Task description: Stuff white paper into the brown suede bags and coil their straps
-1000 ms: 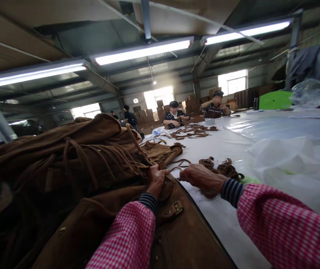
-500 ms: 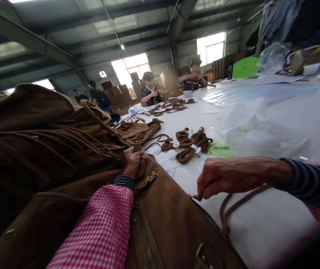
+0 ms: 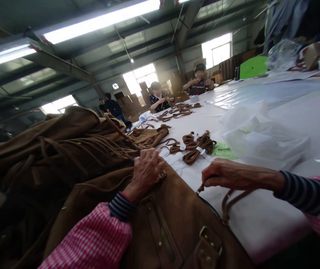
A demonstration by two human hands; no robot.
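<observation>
A brown bag (image 3: 182,203) with a zipped pocket and brass-coloured fittings lies in front of me, its zippered edge toward the right. My left hand (image 3: 148,170) is closed over the bag's far corner, beside a metal buckle (image 3: 161,176); its fingertips are partly hidden. At the zippered edge, my right hand (image 3: 218,175) pinches a small leather zipper pull (image 3: 201,188). A brown cord handle (image 3: 234,203) loops out below my right wrist.
A heap of brown bags (image 3: 73,145) rises on the left. Bundled brown straps (image 3: 195,147), a green sheet (image 3: 223,150) and a crumpled white plastic bag (image 3: 263,138) lie on the white table (image 3: 274,220). Two people (image 3: 160,99) work at the far side.
My left hand has shifted right and nearer along the bag's end, toward the buckle. My right hand still holds the zipper pull in nearly the same place. The view has tilted upward.
</observation>
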